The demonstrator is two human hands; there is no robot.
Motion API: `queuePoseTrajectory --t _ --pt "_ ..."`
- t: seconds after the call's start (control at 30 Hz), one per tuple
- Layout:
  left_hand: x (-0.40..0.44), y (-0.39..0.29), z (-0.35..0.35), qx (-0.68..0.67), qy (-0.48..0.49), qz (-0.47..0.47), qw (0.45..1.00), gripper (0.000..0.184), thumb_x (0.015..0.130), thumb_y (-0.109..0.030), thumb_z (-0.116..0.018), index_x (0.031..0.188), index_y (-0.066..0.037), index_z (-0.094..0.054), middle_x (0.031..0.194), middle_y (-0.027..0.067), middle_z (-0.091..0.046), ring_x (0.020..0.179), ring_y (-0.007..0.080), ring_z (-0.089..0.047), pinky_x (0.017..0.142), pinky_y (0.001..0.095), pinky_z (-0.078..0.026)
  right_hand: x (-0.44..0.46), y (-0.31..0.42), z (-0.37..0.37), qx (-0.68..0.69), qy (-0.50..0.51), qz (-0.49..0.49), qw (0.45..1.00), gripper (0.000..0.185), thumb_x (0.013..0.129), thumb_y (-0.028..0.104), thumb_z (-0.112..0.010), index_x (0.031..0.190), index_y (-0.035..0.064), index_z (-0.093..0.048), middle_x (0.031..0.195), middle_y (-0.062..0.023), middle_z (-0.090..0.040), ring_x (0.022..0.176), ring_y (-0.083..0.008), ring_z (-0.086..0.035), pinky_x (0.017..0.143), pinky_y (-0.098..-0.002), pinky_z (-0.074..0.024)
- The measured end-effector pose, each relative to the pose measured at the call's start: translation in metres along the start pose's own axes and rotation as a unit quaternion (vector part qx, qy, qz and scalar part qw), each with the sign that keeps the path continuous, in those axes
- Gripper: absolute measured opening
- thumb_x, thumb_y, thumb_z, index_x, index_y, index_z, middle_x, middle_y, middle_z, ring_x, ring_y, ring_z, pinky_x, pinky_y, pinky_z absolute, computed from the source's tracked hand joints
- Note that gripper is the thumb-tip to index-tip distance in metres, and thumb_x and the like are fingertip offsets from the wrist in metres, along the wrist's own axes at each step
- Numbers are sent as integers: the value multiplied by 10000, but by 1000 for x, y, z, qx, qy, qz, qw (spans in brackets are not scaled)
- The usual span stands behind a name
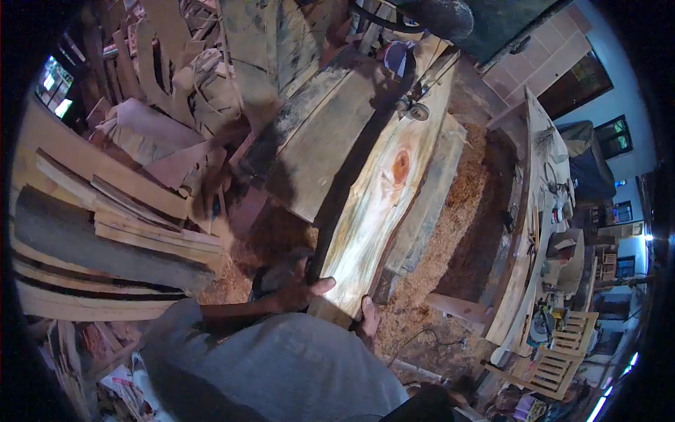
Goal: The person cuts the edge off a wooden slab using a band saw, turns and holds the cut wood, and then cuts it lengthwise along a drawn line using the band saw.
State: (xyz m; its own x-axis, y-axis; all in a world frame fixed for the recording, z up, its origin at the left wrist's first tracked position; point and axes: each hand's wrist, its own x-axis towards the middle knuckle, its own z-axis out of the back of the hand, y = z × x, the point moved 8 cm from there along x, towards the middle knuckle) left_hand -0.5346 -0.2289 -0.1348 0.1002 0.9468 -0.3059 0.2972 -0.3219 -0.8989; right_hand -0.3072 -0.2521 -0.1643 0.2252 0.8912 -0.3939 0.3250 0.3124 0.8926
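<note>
A long wooden slab (376, 200) with pale streaked grain, wavy edges and a reddish-brown knot stretches away from me. My left hand (302, 290) grips the left side of its near end, thumb on top and the other fingers mostly hidden. On the right side of that end, my right hand (368, 322) is closed round the edge, thumb upward. Bright light falls on the slab just ahead of my hands. Toward the far end, a small round metal-looking part (418, 111) sits on or just above the slab; I cannot tell its kind.
Grey weathered planks (330, 133) lie to the left of the slab, with stacked boards (105, 239) farther left. Wood shavings (443, 246) cover the floor on the right. Beyond them are a cluttered workbench (524, 281) and a slatted wooden piece (566, 355).
</note>
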Motion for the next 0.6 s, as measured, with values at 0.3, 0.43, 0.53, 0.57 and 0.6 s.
queuePoseTrajectory --t 0.3,0.43,0.53,0.57,0.6 --pt "2 -21 -3 9 10 -47 999 899 869 -383 -795 1510 -12 -285 1408 157 -516 1324 271 -468 1120 432 -369 0 9 -11 11 19 15 1000 536 911 333 -712 1235 -84 -619 1114 -122 -673 1011 -221 -624 901 -352 -493" --pt "7 9 1 3 -2 41 999 890 868 -382 -795 1509 -18 -298 1399 148 -529 1295 261 -488 1102 429 -386 16 -6 4 -22 28 24 999 477 929 344 -700 1184 -54 -641 1053 -95 -673 961 -216 -620 859 -366 -494" --pt "-3 -18 -6 0 -8 10 1000 849 890 -372 -774 1505 -19 -308 1393 128 -537 1278 249 -499 1093 416 -394 3 9 -9 -31 39 2 999 455 941 346 -700 1178 -37 -637 1040 -93 -667 946 -215 -605 848 -374 -485" --pt "-7 -37 -9 -14 -9 -34 999 820 908 -363 -757 1503 -19 -311 1392 115 -539 1275 241 -499 1094 405 -393 -1 19 -13 -17 28 6 999 455 941 346 -700 1178 -37 -637 1040 -93 -667 946 -215 -605 848 -374 -485" --pt "-4 -33 -10 -1 6 -30 1000 820 908 -363 -757 1503 -19 -311 1392 115 -539 1275 241 -499 1094 405 -393 -7 25 -17 -65 28 -2 997 470 946 349 -697 1207 -36 -625 1070 -104 -665 970 -216 -601 867 -374 -481"
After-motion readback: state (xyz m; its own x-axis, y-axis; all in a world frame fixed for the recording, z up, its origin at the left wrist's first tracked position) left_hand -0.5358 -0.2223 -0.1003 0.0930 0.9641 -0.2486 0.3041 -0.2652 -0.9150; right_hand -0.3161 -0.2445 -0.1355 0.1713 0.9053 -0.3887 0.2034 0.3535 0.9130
